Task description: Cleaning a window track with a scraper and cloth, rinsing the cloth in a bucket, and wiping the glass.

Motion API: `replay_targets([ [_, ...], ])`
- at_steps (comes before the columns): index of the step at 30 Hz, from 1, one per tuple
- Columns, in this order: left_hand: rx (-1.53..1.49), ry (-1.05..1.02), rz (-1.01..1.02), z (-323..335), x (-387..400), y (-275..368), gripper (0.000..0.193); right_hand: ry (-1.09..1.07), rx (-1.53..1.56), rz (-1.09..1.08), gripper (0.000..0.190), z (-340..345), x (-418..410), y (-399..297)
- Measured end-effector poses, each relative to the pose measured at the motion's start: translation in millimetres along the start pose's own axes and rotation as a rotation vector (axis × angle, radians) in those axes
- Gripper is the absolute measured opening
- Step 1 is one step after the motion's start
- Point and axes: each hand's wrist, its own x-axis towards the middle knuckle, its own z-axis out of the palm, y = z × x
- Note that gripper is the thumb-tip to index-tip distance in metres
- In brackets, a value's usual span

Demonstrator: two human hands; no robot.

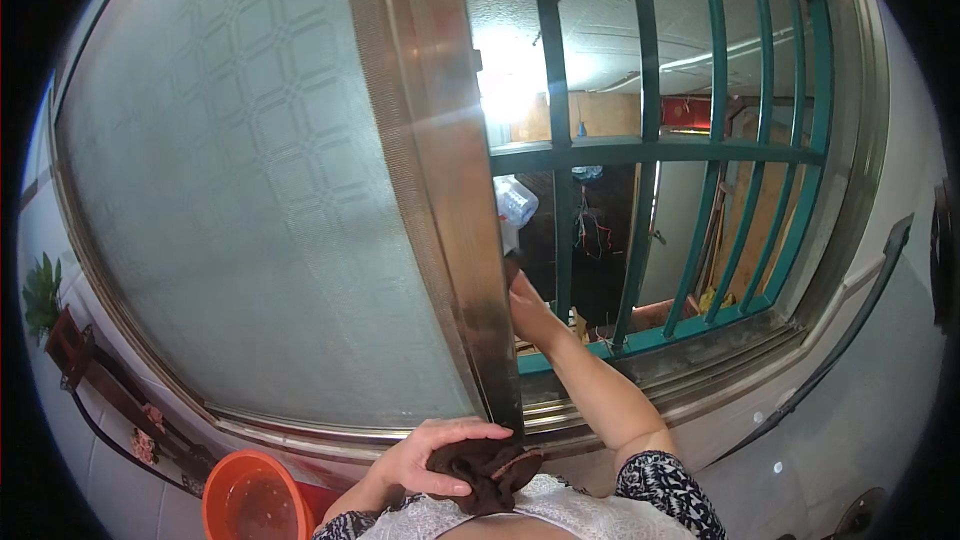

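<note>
My left hand [431, 457] grips a crumpled dark brown cloth [487, 469] at my chest, just below the bottom corner of the sliding window. My right hand [534, 315] reaches past the metal edge of the window sash [450, 187] to its far side. The fingers are mostly hidden behind that edge, and something dark shows at their tips; whether they hold it is unclear. Patterned frosted glass [247, 165] fills the sash on the left. Green window bars [645, 152] stand beyond my right hand.
An orange bucket [214, 495] with liquid in it stands at lower left. On the left wall are a dark shelf [120, 397], pink flowers [144, 444] and a green plant [43, 292]. Metal tracks [720, 364] run along the sill. Behind the bars hangs a clear plastic bottle [516, 202].
</note>
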Motion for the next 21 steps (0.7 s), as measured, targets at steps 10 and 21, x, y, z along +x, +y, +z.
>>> replay_targets([
  [10, 0.004, 0.033, -0.008, 22, 13, -2, 0.07, -0.005, 0.039, 0.166, 0.048, 5, 11, 25],
  [21, -0.094, 0.007, 0.016, 36, 47, -7, 0.068, -0.063, 0.267, 0.126, 0.043, -37, -4, -11],
])
